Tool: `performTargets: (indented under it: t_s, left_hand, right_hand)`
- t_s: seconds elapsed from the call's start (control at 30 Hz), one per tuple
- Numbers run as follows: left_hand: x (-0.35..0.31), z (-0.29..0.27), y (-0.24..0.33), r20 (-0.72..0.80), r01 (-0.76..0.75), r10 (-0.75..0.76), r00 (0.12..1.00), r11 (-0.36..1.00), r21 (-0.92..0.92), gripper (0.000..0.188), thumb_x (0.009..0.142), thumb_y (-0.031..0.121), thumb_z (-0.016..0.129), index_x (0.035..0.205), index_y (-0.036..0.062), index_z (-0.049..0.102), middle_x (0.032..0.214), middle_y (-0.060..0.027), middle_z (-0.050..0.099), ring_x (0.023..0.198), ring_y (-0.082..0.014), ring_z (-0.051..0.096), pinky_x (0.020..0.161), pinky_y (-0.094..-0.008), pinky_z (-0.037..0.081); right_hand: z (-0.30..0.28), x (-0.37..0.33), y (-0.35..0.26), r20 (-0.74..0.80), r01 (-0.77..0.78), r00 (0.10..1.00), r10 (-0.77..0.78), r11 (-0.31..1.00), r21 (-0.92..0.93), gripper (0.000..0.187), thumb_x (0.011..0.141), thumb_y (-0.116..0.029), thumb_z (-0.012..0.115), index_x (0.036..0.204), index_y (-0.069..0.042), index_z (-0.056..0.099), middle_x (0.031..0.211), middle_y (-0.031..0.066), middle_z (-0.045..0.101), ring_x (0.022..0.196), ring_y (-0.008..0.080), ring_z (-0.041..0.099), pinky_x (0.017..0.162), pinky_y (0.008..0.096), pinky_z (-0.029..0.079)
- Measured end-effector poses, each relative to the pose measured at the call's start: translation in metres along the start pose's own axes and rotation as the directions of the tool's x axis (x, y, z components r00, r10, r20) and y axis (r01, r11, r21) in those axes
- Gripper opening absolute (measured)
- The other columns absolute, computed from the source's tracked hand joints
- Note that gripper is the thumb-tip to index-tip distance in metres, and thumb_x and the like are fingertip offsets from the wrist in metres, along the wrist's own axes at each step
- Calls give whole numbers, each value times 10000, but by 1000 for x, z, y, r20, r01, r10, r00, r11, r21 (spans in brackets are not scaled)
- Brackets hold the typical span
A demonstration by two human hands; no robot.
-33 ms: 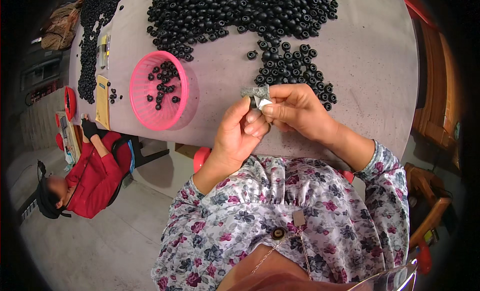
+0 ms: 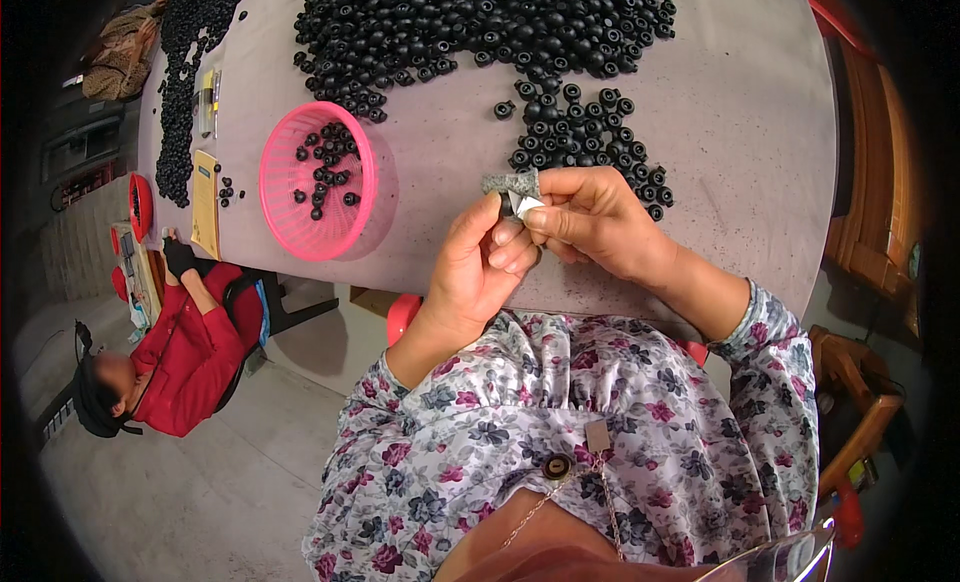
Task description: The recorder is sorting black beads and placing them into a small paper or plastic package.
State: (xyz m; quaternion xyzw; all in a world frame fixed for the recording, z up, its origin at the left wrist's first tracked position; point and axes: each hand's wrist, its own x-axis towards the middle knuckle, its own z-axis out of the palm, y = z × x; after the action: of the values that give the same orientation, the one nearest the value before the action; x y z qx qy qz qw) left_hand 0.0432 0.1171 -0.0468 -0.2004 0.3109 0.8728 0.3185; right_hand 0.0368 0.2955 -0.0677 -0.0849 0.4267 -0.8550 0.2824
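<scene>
Close to the table's front edge, my two hands meet. Between thumb and fingers, my left hand (image 2: 470,267) pinches a small black round part (image 2: 506,205), partly hidden by the fingers. My right hand (image 2: 610,227) is closed on a small pointed blade-like piece (image 2: 530,208), white and silver, its tip against or very near the black part. A grey fabric wrap (image 2: 512,185) covers my right index finger. Just beyond the hands lies a loose group of black round parts (image 2: 570,132), many with a hole in one end.
A pink plastic basket (image 2: 368,197) with several black parts stands left of my hands. A large heap of black parts (image 2: 480,27) covers the table's far side. More parts (image 2: 178,112) and a yellowish card (image 2: 205,204) lie at left. A person in red (image 2: 195,352) sits beyond the table's left end.
</scene>
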Motion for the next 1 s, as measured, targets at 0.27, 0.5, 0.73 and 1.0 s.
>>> performTargets:
  t_s: [0.27,0.5,0.73,1.0]
  left_hand:
    - [2,-8,0,45,-42,42,998,999,0,313,953,308,563,733,92,505,633,34,483,513,-68,421,526,-245,364]
    - [1,-6,1,20,-32,32,999,999,-20,289,948,292,569,753,82,534,627,33,478,506,-65,421,532,-242,365]
    - [-2,-8,2,70,-28,27,997,1000,14,261,947,283,568,887,29,578,656,28,479,513,-62,412,524,-227,351]
    - [-51,-8,79,200,-675,820,536,274,685,178,842,-29,625,1020,-22,617,852,-44,625,612,-64,494,556,-199,397]
  right_hand:
    - [7,1,-4,29,6,1000,-7,1000,26,246,950,-99,578,1162,27,577,918,65,695,624,44,526,511,188,403]
    - [4,0,-3,50,-7,999,5,999,53,272,946,-95,581,1187,30,565,905,62,687,657,44,558,514,185,410]
    - [4,2,0,37,-6,999,4,999,50,213,944,-100,586,1117,24,599,843,51,668,590,41,531,497,183,401]
    - [-1,4,0,-214,166,966,-144,982,89,173,956,-115,574,1069,15,591,750,36,596,519,50,463,450,199,372]
